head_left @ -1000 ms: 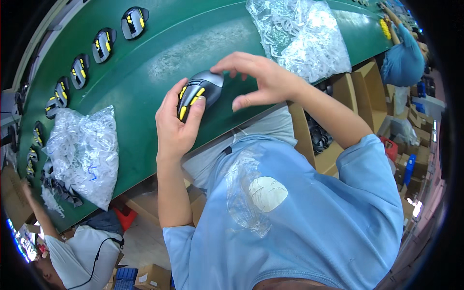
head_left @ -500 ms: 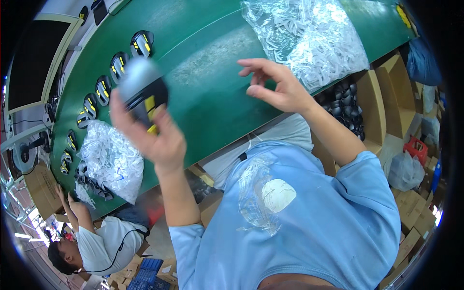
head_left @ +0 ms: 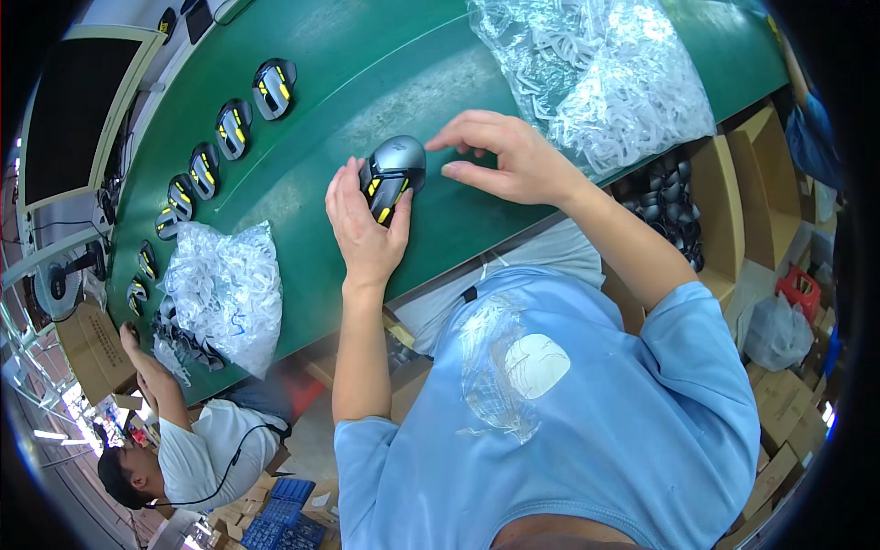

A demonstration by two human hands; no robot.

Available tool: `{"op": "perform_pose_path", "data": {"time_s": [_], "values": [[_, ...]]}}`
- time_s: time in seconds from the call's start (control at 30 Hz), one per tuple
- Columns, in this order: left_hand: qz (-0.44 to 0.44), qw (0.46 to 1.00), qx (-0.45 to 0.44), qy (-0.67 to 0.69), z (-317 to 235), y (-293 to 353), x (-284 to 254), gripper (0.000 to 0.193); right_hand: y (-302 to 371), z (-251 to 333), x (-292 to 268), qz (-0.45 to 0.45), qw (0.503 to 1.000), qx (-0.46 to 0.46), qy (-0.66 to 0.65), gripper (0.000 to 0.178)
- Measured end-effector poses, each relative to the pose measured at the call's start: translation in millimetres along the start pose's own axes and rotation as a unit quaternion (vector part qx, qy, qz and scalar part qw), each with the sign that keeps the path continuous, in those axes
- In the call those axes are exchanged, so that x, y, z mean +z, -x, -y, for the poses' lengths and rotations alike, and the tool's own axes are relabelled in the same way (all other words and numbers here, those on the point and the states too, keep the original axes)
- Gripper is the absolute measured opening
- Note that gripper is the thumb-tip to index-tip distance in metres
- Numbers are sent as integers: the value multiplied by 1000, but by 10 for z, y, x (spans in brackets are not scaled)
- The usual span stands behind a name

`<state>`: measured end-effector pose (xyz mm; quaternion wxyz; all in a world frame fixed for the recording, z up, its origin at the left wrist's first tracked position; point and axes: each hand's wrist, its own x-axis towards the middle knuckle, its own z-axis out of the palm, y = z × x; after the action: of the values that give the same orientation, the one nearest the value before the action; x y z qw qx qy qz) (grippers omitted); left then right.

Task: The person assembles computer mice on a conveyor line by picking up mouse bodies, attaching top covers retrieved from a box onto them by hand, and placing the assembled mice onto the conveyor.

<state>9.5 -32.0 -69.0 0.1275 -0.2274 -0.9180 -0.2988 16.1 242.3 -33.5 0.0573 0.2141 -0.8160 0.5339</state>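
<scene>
Holds a mouse [head_left: 403,158] in the left hand [head_left: 367,234], over the bench [head_left: 394,46] and straight ahead of the body. Grips it around its near end, by the yellow keys, with the left fingers [head_left: 346,192] along its left side and the left thumb [head_left: 401,220] against its right side. Leaves the smooth grey dome at the far end outside that grip. Aims the mouse's long axis mostly away from the body, leaning a little right toward the dome. Cannot tell contact with the bench from a slight lift.

Holds nothing visible in the right hand [head_left: 527,163]: has the right fingers [head_left: 477,128] loosely bent and parted from the right thumb [head_left: 467,172], with the gap facing left. Has the dome just left of the right fingertips, touching or barely apart, hard to tell which. Reaches the dome more nearly with the right hand, and the keyed end with the left.

Has a row of mice [head_left: 233,128] well apart on the left of the bench, a bag [head_left: 234,289] of pale parts nearer on that side, and a larger bag [head_left: 610,96] beyond the right hand. Includes a box [head_left: 720,197] of black parts [head_left: 660,206] beside the bench at right, and a co-worker [head_left: 206,449] at lower left.
</scene>
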Motion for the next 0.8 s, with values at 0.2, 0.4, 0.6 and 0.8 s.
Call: {"op": "perform_pose_path", "data": {"time_s": [0.2,0.4,0.6,0.8], "values": [[50,997,62,-3,-30,-1,-89,81,-411,-96,57,173,982,70,32,26],[92,991,86,38,-36,4,-75,80,-643,-119,-63,336,927,160,48,45],[91,991,79,55,2,41,-48,78,-929,11,-40,432,799,419,11,49],[86,990,81,82,7,40,-28,75,-1053,132,-29,456,759,458,83,48]]}}
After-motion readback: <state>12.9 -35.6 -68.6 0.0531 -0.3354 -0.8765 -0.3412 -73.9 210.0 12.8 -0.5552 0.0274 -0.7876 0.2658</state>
